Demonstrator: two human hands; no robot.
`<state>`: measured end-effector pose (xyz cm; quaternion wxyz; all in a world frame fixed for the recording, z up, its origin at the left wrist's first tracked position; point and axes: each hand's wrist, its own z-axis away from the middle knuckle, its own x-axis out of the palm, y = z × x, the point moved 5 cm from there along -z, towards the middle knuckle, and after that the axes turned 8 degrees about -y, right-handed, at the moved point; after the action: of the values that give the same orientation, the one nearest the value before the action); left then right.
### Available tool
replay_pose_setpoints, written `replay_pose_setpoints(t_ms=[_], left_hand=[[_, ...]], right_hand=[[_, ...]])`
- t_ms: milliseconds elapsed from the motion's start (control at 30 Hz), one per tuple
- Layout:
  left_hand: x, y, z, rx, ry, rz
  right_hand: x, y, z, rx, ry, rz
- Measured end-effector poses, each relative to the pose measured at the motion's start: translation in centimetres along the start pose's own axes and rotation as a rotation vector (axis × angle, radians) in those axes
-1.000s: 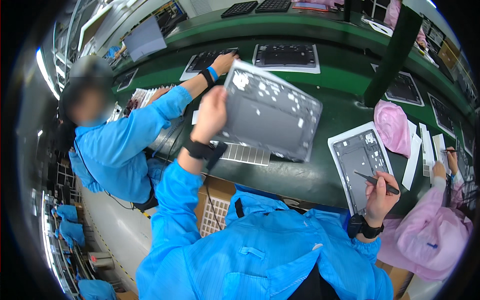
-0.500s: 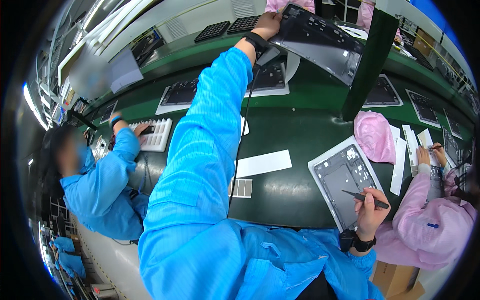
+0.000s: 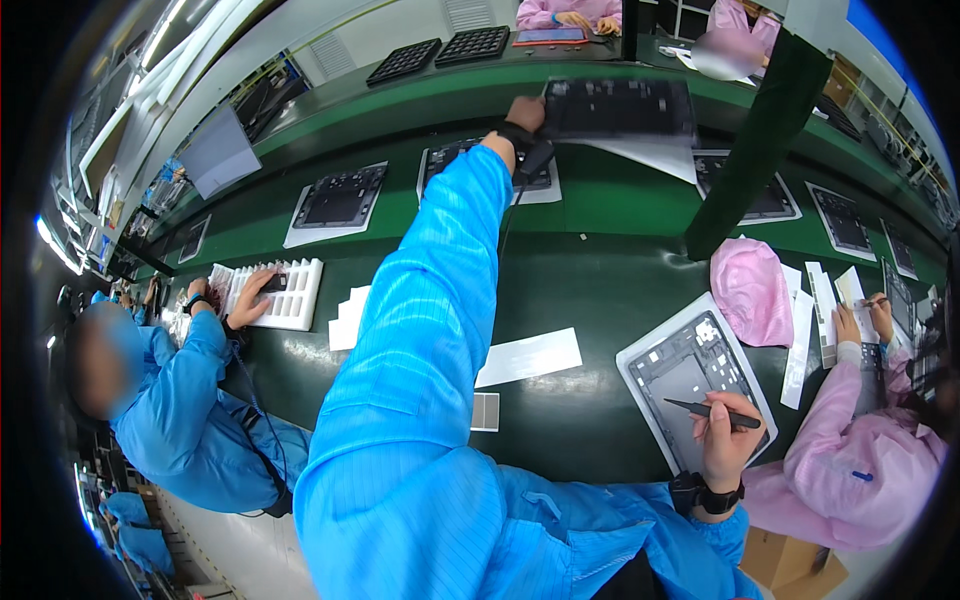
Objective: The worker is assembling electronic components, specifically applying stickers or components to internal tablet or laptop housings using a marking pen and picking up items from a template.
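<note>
My left hand [image 3: 525,114], stretched far forward, is closed on the left end of a dark tablet housing [image 3: 620,110]. Motion smears this panel, held roughly level above the far green ledge with a white sheet or tray [image 3: 650,158] showing beneath it. My right hand [image 3: 727,445] grips black tweezers [image 3: 738,417], their tip pointing left over a second tablet housing [image 3: 668,366]. That one lies tilted in a white tray [image 3: 628,362] close to me, with small pale pieces along its upper part. White paper strips [image 3: 530,357] and a grey label sheet [image 3: 486,411] lie left of it.
More housings [image 3: 340,195] line the green ledge. A green post [image 3: 765,145] rises right of my left hand. Beside the tray sits a pink cloth cap [image 3: 750,290]. One co-worker in blue reaches into a white slotted tray [image 3: 290,295]; another in pink [image 3: 850,440] works at right.
My left hand has lowered the held housing, turning it from a steep slant to nearly level. My right hand keeps the tweezers over the near housing, shifted slightly. The view has tilted a little.
</note>
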<state>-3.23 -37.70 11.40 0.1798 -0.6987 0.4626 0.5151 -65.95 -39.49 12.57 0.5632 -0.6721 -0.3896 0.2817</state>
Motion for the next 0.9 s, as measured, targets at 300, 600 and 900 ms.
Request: replay_pose_setpoints(t_ms=[300,600,900], left_hand=[[5.9,-1.5,4.6,-0.083,-0.375,-0.197],[-6.7,-5.9,11.6,-0.843,-0.197,-0.196],[-7.1,-20.8,18.5,-0.808,-0.604,-0.368]], right_hand=[[0.5,0.5,0.0,0.042,-0.017,0.044],[0.3,0.7,1.3,0.087,0.008,0.048],[0.7,1.2,1.0,0.106,-0.037,-0.030]])
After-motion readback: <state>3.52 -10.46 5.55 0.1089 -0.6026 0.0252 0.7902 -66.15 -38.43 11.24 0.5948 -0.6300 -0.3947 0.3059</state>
